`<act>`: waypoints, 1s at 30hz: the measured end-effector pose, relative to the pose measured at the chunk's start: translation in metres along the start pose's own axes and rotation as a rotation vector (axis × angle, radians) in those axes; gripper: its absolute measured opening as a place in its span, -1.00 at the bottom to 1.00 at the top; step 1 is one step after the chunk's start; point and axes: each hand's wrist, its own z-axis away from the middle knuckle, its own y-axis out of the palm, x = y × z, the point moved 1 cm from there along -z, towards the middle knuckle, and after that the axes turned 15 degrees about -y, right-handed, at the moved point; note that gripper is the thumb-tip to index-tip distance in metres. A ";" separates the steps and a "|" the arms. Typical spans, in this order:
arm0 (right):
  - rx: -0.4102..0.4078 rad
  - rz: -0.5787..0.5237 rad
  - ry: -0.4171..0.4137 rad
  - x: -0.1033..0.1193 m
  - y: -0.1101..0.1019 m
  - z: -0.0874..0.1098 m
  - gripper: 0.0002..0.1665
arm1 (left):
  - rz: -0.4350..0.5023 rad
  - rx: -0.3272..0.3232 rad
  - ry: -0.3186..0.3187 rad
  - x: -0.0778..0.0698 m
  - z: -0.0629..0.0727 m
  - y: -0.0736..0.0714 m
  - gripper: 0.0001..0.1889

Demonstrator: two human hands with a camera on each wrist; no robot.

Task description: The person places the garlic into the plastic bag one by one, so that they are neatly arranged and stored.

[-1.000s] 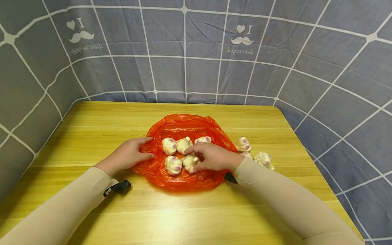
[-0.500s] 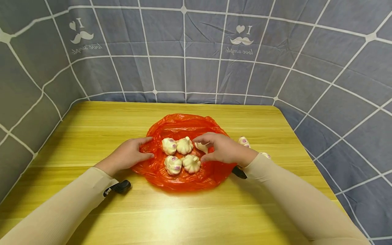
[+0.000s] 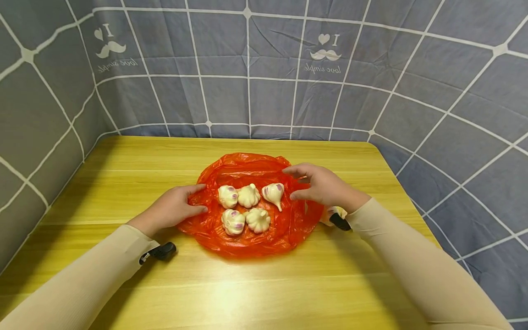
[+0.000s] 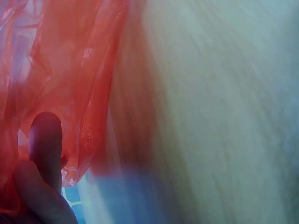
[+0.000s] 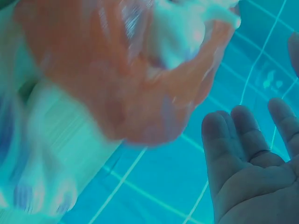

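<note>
In the head view, a spread red plastic bag (image 3: 243,247) lies mid-table with several garlic bulbs in it. One bulb (image 3: 273,195) at the bag's right lies tipped, its stem toward me. My left hand (image 3: 177,206) holds the bag's left rim, finger and thumb curved around it; in the left wrist view a fingertip (image 4: 46,135) lies against the red film. My right hand (image 3: 319,183) hovers over the bag's right edge, fingers parted and nothing between them. In the right wrist view its palm (image 5: 257,186) shows bare.
Another garlic bulb (image 3: 330,215) sits on the table right of the bag, partly hidden by my right wrist. A wooden table (image 3: 222,293) carries everything. Grey checked cloth (image 3: 272,105) hangs around its back and sides.
My right hand has let go of the tipped garlic bulb and moved right, out toward the bag's right edge. That bulb now shows uncovered. My left hand has stayed at the left rim.
</note>
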 end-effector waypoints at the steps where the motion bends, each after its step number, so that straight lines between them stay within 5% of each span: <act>1: -0.009 -0.007 0.005 -0.003 -0.002 0.001 -0.23 | 0.005 0.004 -0.001 0.000 0.000 0.000 -0.17; 15: -0.028 0.025 0.146 -0.038 -0.027 0.017 -0.18 | -0.016 0.002 0.000 -0.001 -0.001 -0.001 -0.17; 30: 0.005 0.062 0.184 -0.059 -0.037 0.031 -0.19 | -0.030 -0.008 0.002 0.001 -0.004 -0.002 -0.18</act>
